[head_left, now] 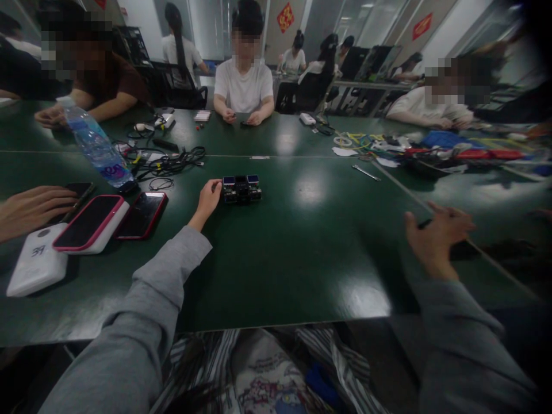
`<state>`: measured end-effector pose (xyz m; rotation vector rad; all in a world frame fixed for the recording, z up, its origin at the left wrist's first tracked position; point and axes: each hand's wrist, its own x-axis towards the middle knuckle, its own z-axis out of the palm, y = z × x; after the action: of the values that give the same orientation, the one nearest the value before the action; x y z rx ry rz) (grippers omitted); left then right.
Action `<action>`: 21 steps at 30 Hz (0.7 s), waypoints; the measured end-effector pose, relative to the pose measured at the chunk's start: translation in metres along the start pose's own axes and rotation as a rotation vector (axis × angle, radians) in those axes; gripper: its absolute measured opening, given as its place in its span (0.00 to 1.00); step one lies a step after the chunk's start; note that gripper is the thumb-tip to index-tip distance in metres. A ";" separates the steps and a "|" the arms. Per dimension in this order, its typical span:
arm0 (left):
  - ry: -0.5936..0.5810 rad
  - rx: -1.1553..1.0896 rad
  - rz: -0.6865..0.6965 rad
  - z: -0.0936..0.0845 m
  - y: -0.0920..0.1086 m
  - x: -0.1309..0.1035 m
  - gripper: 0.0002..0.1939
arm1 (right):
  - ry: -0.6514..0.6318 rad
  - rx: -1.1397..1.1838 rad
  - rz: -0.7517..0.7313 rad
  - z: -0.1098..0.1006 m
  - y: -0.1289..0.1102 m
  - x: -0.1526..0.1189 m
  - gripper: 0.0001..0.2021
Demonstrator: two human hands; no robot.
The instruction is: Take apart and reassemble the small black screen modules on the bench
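Observation:
My left hand [209, 200] is at the left end of a small black electronic device [242, 189], its fingers bent and closed against that edge. The device stands on the green table and has two dark blue panels on top, with a black block between them. Well to the right, my right hand [437, 238] is raised over the table, palm turned inward, thumb and fingers apart. No object shows in it. A dark thing lies close behind that hand, too dim to name. A wrench [366, 172] lies beyond it, toward the middle.
At left are a water bottle [97, 144], black cables [176, 161], a red-edged phone [142, 215], a white power bank [38, 259] and another phone [90, 223]. Another person's hand [26, 210] rests there. Tangled coloured cables [457, 152] lie far right. People sit opposite.

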<state>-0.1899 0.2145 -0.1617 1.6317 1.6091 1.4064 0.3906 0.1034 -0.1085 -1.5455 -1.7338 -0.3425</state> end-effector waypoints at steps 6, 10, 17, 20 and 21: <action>0.000 0.010 0.014 -0.001 0.000 0.002 0.15 | -0.252 0.089 -0.249 0.136 -0.206 0.013 0.24; -0.004 0.002 0.000 -0.001 0.001 0.003 0.15 | -0.386 0.225 -0.473 0.181 -0.278 0.026 0.23; -0.042 -0.053 -0.039 0.004 -0.004 0.007 0.16 | -0.390 0.329 -0.401 0.193 -0.268 0.034 0.17; -0.068 -0.092 -0.032 0.005 -0.006 0.007 0.17 | -0.360 0.338 -0.360 0.195 -0.266 0.032 0.15; -0.073 -0.101 -0.036 0.005 -0.006 0.007 0.18 | -0.351 0.346 -0.343 0.197 -0.265 0.032 0.15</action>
<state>-0.1900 0.2239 -0.1661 1.5705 1.4939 1.3711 0.0732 0.1947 -0.1413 -1.1030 -2.2026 0.0716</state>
